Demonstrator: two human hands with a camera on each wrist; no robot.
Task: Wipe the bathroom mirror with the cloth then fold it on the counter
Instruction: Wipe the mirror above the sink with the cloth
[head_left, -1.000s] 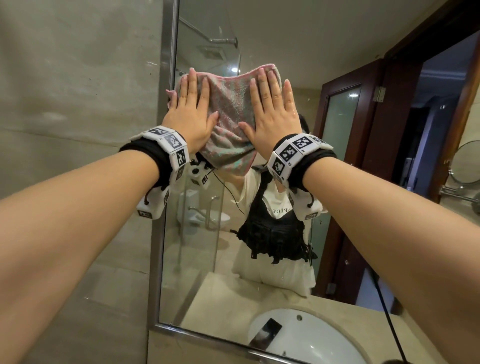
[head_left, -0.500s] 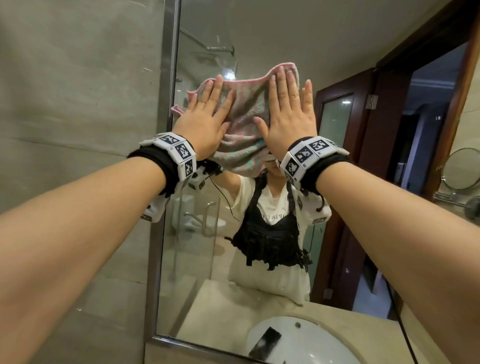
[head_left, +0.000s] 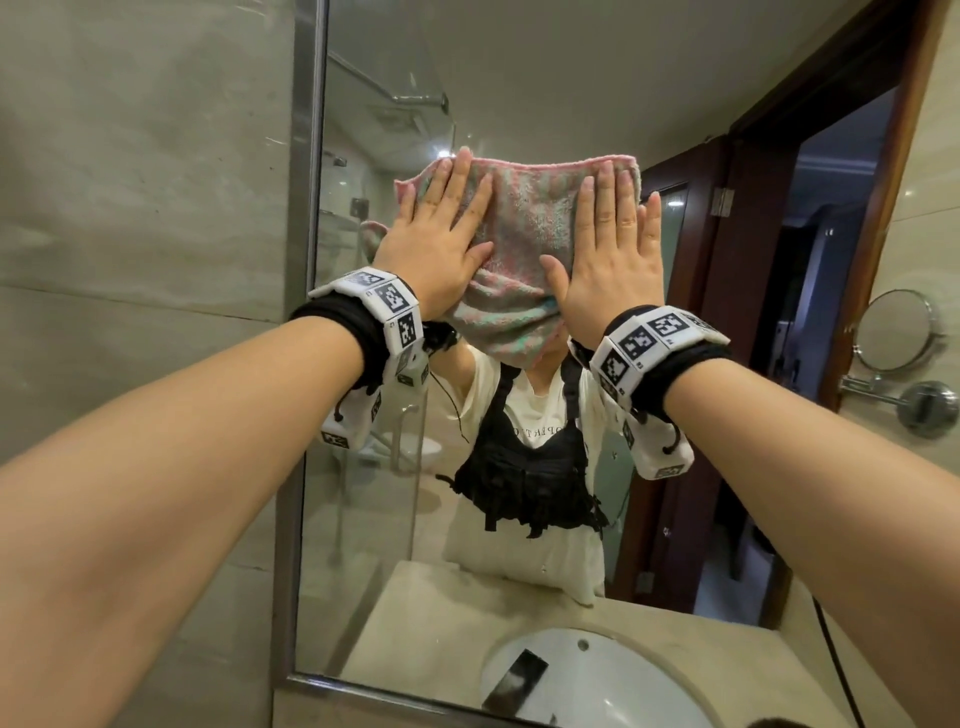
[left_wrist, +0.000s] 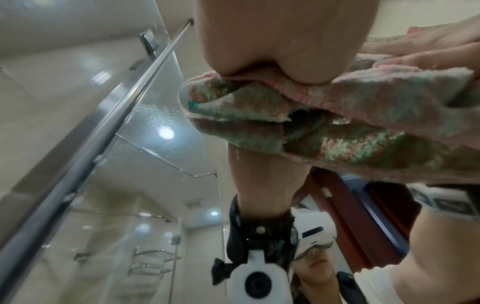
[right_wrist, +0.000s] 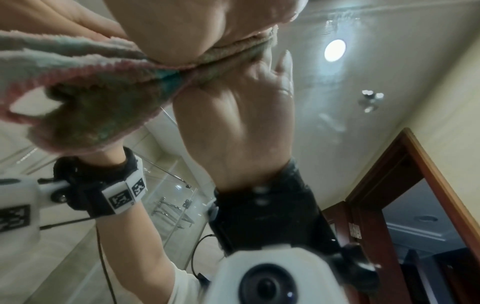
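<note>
Overhead, framed mirror (head_left: 519, 78), beige tiled wall (head_left: 145, 156), stone counter (head_left: 322, 714).

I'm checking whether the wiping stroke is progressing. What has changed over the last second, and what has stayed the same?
The cloth and both hands have slid to the right across the mirror, away from its left frame, and the hands have spread wider apart on it. Unchanged: left hand and right hand press it flat with straight fingers; nothing let go.

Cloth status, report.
Left hand and right hand flat on pink-green cloth. Cloth pressed high against mirror. Nothing in the way.
</note>
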